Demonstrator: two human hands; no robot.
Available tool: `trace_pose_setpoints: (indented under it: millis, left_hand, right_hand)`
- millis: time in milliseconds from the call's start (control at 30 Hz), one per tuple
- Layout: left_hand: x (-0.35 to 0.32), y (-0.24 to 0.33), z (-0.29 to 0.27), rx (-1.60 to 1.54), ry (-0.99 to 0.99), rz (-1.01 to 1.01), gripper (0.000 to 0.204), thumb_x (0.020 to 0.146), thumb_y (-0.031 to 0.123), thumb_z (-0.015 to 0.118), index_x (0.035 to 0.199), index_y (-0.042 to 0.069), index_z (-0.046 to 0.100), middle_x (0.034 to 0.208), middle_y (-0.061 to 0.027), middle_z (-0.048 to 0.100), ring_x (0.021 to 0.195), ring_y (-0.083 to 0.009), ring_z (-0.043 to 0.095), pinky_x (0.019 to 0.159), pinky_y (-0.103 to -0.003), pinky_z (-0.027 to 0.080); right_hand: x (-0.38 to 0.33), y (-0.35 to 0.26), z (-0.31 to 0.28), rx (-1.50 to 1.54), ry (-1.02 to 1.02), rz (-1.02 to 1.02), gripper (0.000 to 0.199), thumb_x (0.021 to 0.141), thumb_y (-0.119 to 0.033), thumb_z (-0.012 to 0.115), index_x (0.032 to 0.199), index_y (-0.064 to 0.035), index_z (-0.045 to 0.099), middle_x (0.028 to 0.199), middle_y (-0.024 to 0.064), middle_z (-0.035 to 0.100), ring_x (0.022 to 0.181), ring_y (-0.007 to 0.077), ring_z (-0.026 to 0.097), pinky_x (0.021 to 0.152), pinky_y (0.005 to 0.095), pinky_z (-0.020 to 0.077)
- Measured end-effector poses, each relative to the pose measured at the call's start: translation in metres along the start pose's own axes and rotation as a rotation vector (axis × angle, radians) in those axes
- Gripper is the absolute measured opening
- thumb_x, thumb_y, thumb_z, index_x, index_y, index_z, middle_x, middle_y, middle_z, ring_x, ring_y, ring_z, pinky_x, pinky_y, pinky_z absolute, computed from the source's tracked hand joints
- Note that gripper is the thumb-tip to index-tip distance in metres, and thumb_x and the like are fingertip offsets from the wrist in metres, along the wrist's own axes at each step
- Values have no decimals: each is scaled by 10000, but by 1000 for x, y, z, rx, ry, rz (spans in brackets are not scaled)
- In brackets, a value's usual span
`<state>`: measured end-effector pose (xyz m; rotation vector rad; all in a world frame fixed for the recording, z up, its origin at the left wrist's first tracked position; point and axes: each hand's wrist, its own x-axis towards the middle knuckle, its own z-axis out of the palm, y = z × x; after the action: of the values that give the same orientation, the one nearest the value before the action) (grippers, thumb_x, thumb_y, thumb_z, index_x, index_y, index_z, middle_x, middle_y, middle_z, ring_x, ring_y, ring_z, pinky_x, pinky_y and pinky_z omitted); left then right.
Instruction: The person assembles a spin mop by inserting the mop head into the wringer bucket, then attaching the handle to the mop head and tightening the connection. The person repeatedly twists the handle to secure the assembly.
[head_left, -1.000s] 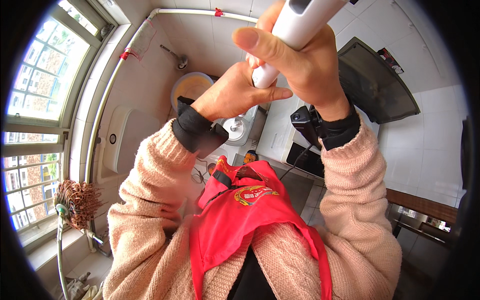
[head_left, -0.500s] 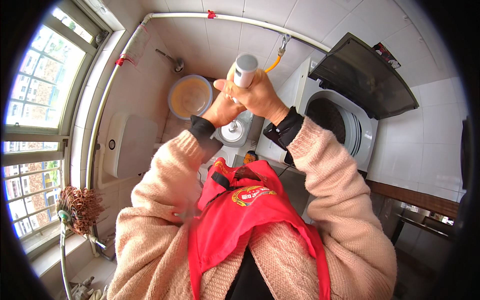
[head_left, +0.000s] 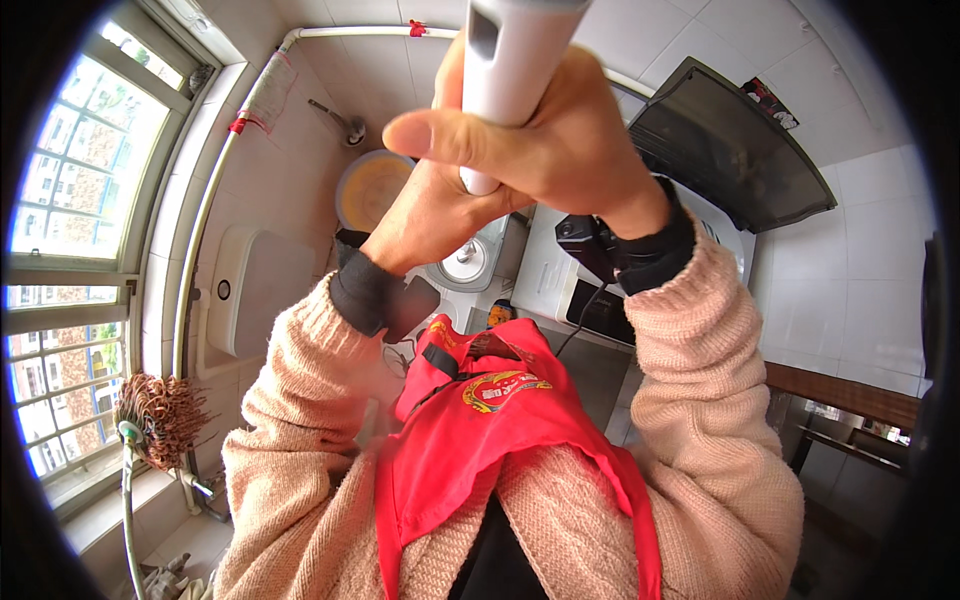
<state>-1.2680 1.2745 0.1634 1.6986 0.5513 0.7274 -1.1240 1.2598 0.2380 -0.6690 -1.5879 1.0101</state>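
Observation:
A thick white pole handle (head_left: pixel 512 75) with a slot near its top end rises close in front of me. My right hand (head_left: pixel 575 145) is wrapped round it, thumb stretched across the near side. Just below, my left hand (head_left: pixel 430 212) is closed around the same handle, its fingers largely hidden behind the right hand. Under the hands stands a grey bucket (head_left: pixel 490 262) with a round metal-centred fitting (head_left: pixel 465 258) inside. Whether the handle's lower end reaches that bucket is hidden by my hands.
A pale round basin (head_left: pixel 362 190) stands behind my left hand. To the right is a washing machine (head_left: pixel 548 265) with its dark lid (head_left: pixel 735 140) raised. A brown string mop head (head_left: pixel 160 420) leans by the window; a white sink (head_left: pixel 255 290) hangs on the left wall.
Both hands and the handle have risen toward me, and the handle now looks much larger. My right forearm has shifted rightward. The grip is unchanged.

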Motion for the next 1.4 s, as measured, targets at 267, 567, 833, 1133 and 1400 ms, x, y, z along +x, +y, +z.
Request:
trace_pose_setpoints:
  millis: [267,567,833,1133,1400]
  left_hand:
    - [2,-81,16,-10,143,63,453,851,127,732,1244,15,537,1191,-118,608,1113,-203,559,948,-372,463]
    - [-29,-145,32,-13,245,-374,262,857,195,769,789,65,552,734,5,570,678,-78,525,579,-272,429]
    - [-24,-107,35,19,298,-320,306,877,209,766,783,68,510,744,9,543,703,-78,504,600,-268,429]
    - [-26,-123,39,-63,391,-387,298,874,221,765,752,65,543,711,32,534,675,-61,482,575,-265,402]
    - [9,-85,21,-40,361,-321,291,872,152,764,759,67,509,707,31,533,668,-56,477,571,-255,404]
  right_hand:
    - [-35,64,12,-183,99,337,131,875,-98,692,828,-20,597,749,26,637,693,97,605,701,307,528]
    - [-62,185,-146,-16,35,489,300,861,-234,749,1052,-14,676,968,78,706,902,171,683,809,286,538]
    - [-33,329,-243,-1192,319,718,365,839,-417,667,902,-58,654,889,166,716,871,376,683,784,473,536]
    - [-29,356,-290,-1378,381,841,396,911,-425,573,981,-48,672,1030,219,692,983,422,651,835,522,515]
    - [14,227,-225,-857,242,658,555,919,-554,584,1045,-19,660,1070,166,698,1049,315,666,869,391,523]
